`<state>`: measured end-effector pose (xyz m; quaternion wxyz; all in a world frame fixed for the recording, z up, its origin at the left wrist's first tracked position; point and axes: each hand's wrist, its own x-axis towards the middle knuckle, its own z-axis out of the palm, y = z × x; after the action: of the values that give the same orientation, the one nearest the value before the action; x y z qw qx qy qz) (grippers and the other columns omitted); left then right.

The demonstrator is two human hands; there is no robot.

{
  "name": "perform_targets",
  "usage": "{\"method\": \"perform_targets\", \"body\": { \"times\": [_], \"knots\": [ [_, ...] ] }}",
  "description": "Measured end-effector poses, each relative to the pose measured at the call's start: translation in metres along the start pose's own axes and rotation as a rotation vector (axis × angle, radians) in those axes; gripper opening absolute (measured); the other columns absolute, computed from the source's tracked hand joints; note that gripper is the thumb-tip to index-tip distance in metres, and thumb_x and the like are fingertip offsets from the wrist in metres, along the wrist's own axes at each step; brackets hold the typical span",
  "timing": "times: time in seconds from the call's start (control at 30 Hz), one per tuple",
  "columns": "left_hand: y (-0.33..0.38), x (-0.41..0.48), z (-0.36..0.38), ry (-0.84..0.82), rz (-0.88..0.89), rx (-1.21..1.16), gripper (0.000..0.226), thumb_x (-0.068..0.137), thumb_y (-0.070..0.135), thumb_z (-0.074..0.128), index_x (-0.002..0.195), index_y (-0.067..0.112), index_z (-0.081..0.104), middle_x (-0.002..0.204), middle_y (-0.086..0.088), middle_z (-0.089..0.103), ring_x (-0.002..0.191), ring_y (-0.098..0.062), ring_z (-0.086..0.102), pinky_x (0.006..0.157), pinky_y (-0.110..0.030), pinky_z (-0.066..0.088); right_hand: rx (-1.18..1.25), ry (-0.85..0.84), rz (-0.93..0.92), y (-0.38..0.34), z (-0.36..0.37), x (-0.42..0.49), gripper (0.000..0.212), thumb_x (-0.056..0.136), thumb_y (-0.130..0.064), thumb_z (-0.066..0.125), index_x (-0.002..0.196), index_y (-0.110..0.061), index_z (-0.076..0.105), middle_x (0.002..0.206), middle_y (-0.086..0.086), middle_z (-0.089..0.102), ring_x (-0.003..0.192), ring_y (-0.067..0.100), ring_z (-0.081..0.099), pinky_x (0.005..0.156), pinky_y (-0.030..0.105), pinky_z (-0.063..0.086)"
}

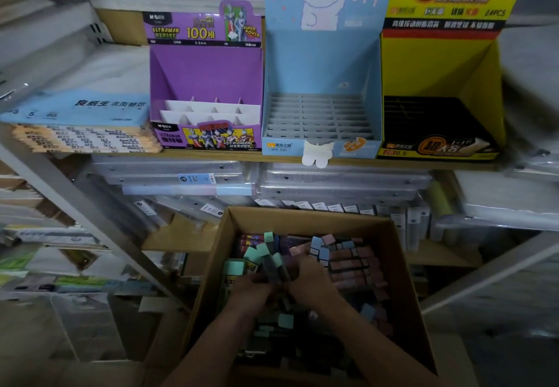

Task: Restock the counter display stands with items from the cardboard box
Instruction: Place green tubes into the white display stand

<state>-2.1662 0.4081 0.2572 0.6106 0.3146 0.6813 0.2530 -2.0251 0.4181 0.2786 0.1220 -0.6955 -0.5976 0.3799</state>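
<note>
I have my left hand (252, 291) and right hand (313, 279) curled round a bundle of small cases (273, 261) inside the cardboard box (302, 215), gathering several together, I judge, for the empty display stands (320, 69) above.

Open cardboard box (302, 215) at six o'clock holds jumbled pencil-lead cases (354, 262); purple stand (205, 78), blue stand (320, 66) and yellow stand (438, 69) sit abreast at twelve.

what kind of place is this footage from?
Most likely a stationery shop: printed counter display stands for pencil leads on a shelf, stacked packs of loose-leaf paper beside them, and a cardboard box full of small lead cases.
</note>
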Motion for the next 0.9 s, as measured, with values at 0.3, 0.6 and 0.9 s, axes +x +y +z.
{"method": "perform_targets", "body": {
  "times": [0.3, 0.6, 0.9],
  "knots": [
    [-0.001, -0.002, -0.001, -0.101, 0.084, -0.099, 0.022, 0.091, 0.009, 0.071, 0.113, 0.012, 0.07, 0.107, -0.011, 0.076, 0.099, -0.031, 0.073, 0.092, -0.053, 0.058, 0.359, -0.11, 0.027, 0.0, -0.013, -0.005, 0.018, 0.083, -0.006, 0.072, 0.083, -0.024, 0.075, 0.083, -0.004, 0.075, 0.077, 0.005, 0.071, 0.065, 0.016, 0.057],
    [0.007, -0.016, -0.002, -0.117, 0.308, 0.03, 0.019, 0.096, 0.029, 0.065, 0.114, 0.029, 0.06, 0.11, 0.005, 0.072, 0.1, -0.01, 0.07, 0.077, -0.027, 0.055, 0.779, -0.123, 0.097, 0.001, -0.019, -0.021, 0.03, 0.084, 0.013, 0.061, 0.107, -0.002, 0.074, 0.102, 0.015, 0.076, 0.097, 0.029, 0.073, 0.088, 0.037, 0.059],
    [0.032, -0.05, -0.009, -0.244, 0.356, -0.225, 0.023, 0.098, 0.018, 0.062, 0.117, 0.029, 0.071, 0.107, -0.003, 0.078, 0.098, -0.023, 0.075, 0.077, -0.037, 0.062, 0.879, -0.103, -0.09, -0.019, -0.05, -0.051, 0.027, 0.085, 0.005, 0.068, 0.108, -0.007, 0.076, 0.105, 0.011, 0.077, 0.104, 0.028, 0.072, 0.095, 0.042, 0.056]
  ]
}}
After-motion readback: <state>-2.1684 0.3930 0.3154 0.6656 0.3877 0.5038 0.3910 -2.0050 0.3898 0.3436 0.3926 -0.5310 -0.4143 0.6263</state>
